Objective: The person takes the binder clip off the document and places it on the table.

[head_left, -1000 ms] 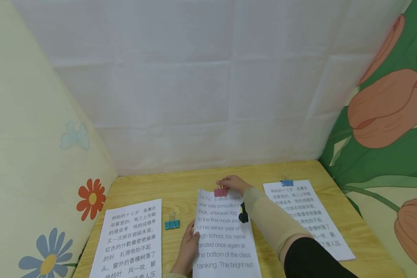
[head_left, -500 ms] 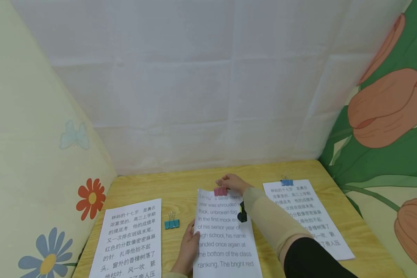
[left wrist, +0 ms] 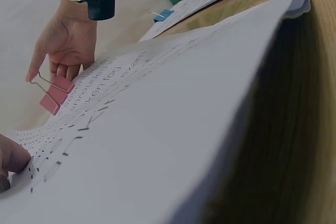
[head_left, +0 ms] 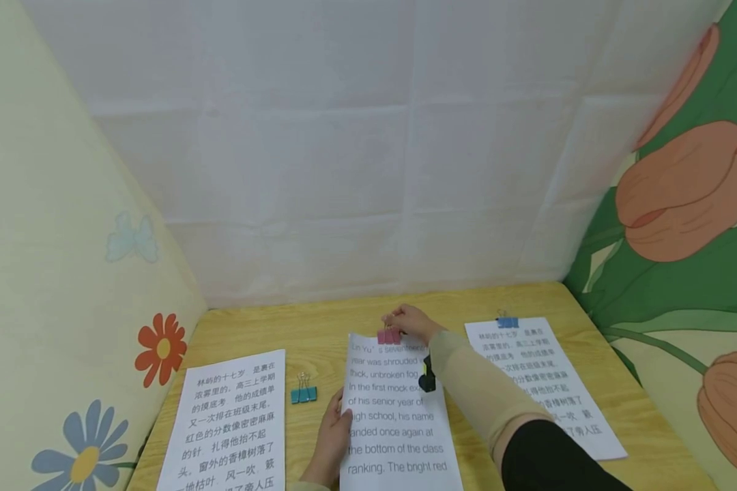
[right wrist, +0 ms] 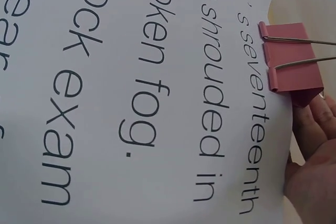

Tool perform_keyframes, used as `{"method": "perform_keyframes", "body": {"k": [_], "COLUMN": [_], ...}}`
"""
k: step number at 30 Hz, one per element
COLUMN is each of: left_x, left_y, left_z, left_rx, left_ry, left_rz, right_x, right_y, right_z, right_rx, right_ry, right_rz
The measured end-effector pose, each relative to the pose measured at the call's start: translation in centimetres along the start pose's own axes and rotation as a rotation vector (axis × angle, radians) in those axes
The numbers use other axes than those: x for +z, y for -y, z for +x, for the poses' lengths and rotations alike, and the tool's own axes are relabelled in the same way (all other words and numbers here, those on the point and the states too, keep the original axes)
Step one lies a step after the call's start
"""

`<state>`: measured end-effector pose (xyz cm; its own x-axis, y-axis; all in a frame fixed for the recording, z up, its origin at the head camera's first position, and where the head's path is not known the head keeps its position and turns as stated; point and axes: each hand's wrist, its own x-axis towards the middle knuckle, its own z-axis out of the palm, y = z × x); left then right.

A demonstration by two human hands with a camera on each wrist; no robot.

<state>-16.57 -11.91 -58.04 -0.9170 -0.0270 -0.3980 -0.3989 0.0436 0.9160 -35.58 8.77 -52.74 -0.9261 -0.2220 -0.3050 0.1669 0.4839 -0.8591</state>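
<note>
A stack of white sheets printed in English (head_left: 399, 424) is held partly raised off the table in the middle of the head view. My left hand (head_left: 333, 434) grips its left edge, with the thumb (left wrist: 14, 157) on the top sheet. At the far edge sits a pink binder clip (head_left: 389, 337), its jaws over the paper in the right wrist view. My right hand (head_left: 414, 322) pinches the clip's wire handles, which stand up in the left wrist view. Other fingers of that hand (right wrist: 310, 124) lie behind the clip and the paper edge, partly hidden.
A teal binder clip (head_left: 304, 395) stands on the wooden table (head_left: 270, 324) left of my left hand. Chinese-printed sheets (head_left: 227, 423) lie at the left. More sheets (head_left: 580, 409) under a blue binder clip (head_left: 508, 322) lie right, partly behind my right sleeve. A white cloth (head_left: 368, 170) hangs behind.
My right hand and the pink binder clip have edged very slightly toward the back of the table. The left hand keeps its hold on the sheets.
</note>
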Motion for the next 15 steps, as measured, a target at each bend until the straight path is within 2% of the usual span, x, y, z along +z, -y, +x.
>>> {"method": "perform_keyframes", "body": {"k": [10, 15], "left_x": [-0.29, -0.33], "left_y": [0.04, 0.00], "left_z": [-0.20, -0.27], "left_rx": [0.017, 0.026], "left_ry": [0.038, 0.035], "left_rz": [-0.007, -0.001], "right_x": [0.02, -0.16], "right_y": [0.01, 0.09], "right_z": [0.41, 0.62], "right_rx": [-0.051, -0.065], "right_ry": [-0.075, -0.104], "right_rz": [0.016, 0.074]}}
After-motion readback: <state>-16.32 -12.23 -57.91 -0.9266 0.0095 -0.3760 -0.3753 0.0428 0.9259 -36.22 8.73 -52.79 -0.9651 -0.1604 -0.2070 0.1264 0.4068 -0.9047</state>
